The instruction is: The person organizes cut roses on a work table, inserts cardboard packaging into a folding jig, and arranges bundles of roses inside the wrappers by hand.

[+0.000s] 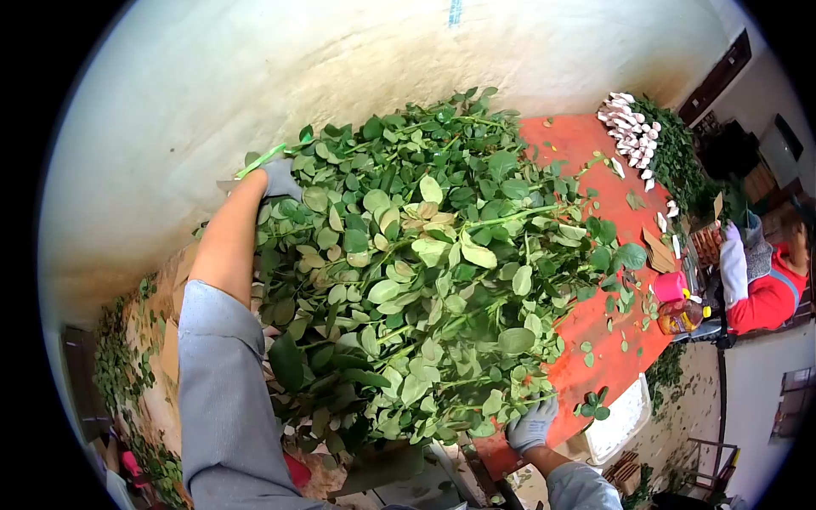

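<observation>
A wide heap of leafy green stems (pixel 432 246), which look like rose stems, covers much of the red table (pixel 595 340). My left hand (pixel 285 180), in a grey glove, reaches to the heap's far left edge. Leaves hide its fingers, and a bright green strip (pixel 263 159) lies beside the wrist. At the table's near edge is my right hand (pixel 533 425), also in a grey glove. Its fingers stretch out flat by the ends of the lowest stems, with nothing seen in its grip.
Bundled white-wrapped flower heads (pixel 629 132) lie at the back right. A pink container (pixel 670 287) and a yellow-capped bottle (pixel 682 318) stand at the right edge. A person in a red sleeve (pixel 765 302) works beyond. A pale wall (pixel 340 68) rises behind; a white crate (pixel 620 421) sits below.
</observation>
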Tool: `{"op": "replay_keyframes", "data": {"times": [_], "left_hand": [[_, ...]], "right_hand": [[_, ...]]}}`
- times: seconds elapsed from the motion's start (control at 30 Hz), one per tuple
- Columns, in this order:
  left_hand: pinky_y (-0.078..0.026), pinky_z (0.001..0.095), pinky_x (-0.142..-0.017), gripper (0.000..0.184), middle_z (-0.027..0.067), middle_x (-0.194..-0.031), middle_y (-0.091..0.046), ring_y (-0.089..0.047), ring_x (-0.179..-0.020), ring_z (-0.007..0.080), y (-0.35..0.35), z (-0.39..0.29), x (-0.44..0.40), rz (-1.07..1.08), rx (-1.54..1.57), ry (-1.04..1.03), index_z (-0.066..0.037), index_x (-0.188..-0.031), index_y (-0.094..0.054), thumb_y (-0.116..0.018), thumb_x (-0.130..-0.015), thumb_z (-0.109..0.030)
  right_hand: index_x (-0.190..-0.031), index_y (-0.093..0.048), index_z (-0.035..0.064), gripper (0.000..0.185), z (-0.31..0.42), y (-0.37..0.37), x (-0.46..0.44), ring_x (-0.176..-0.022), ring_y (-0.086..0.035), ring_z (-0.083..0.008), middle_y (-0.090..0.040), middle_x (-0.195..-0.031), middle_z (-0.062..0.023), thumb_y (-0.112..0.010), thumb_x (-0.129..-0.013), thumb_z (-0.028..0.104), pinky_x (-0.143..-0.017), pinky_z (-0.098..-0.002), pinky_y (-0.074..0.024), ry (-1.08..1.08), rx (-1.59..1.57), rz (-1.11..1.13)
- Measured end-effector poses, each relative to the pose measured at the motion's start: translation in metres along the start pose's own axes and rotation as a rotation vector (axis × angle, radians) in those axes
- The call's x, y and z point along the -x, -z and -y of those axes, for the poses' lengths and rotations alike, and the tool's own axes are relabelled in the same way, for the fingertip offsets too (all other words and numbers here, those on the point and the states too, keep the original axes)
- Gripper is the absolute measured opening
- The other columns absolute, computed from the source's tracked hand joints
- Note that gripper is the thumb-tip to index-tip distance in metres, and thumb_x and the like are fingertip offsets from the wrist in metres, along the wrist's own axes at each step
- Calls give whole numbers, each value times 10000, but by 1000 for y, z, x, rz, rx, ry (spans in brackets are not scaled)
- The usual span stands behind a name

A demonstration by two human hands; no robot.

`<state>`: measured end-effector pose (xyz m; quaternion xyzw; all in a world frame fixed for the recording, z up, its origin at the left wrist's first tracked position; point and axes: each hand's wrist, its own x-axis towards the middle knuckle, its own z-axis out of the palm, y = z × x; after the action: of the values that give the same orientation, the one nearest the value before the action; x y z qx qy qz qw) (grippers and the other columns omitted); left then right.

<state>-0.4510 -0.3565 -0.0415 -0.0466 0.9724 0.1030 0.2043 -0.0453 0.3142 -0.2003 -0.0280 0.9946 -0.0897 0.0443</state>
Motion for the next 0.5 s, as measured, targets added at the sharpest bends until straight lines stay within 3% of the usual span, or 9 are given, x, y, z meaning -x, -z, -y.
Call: {"op": "replay_keyframes", "data": {"times": [0.1, 0.13, 0.17, 0.3, 0.43, 0.5], "left_hand": [[-531, 408, -977, 834, 195, -1236, -703, -674, -1103, 328, 9, -20, 20, 91, 67, -34, -37, -1271, -673, -887, -556, -411], [-551, 408, -909, 697, 186, -1117, -743, -699, -997, 323, 9, -26, 28, 72, 74, -30, -21, -1138, -738, -846, -578, -423], [-551, 408, -909, 697, 186, -1117, -743, -699, -997, 323, 7, -27, 29, 68, 70, -34, -21, -1138, -738, -846, -578, -423], [-554, 440, -809, 581, 252, -975, -725, -680, -841, 380, -3, -29, 26, -16, -299, 71, 5, -991, -759, -733, -649, -463], [-537, 448, -892, 608, 281, -1061, -695, -670, -958, 410, 9, -65, 76, -207, -205, 14, 13, -1207, -657, -703, -709, -331], [-531, 446, -884, 468, 276, -1067, -697, -670, -978, 409, 16, -74, 104, -271, 5, -135, 31, -1078, -678, -675, -770, -321]], "right_hand": [[-1437, -316, -84, 754, 7, 6, -2, -1411, -257, -576, -310, -1497, -355, -590, -816, 246, -1143, -682, -200, 19, -21, -29], [-1435, -328, -74, 733, 8, 8, -3, -1410, -257, -576, -312, -1500, -348, -588, -830, 248, -1143, -680, -201, 14, -24, -26], [-1434, -339, -64, 713, 9, 10, -4, -1410, -257, -577, -313, -1503, -342, -587, -843, 250, -1143, -679, -202, 8, -27, -24], [-1428, -362, -46, 679, 12, 13, -5, -1410, -259, -574, -315, -1506, -335, -583, -864, 260, -1145, -675, -206, 31, -96, -99], [-1413, -387, -42, 660, 11, 11, -5, -1410, -267, -560, -326, -1493, -332, -586, -869, 273, -1149, -673, -204, 37, -79, -109], [-1426, -378, -50, 679, 12, 15, -7, -1409, -265, -563, -326, -1491, -335, -588, -866, 271, -1154, -669, -200, 40, -86, -121]]}}
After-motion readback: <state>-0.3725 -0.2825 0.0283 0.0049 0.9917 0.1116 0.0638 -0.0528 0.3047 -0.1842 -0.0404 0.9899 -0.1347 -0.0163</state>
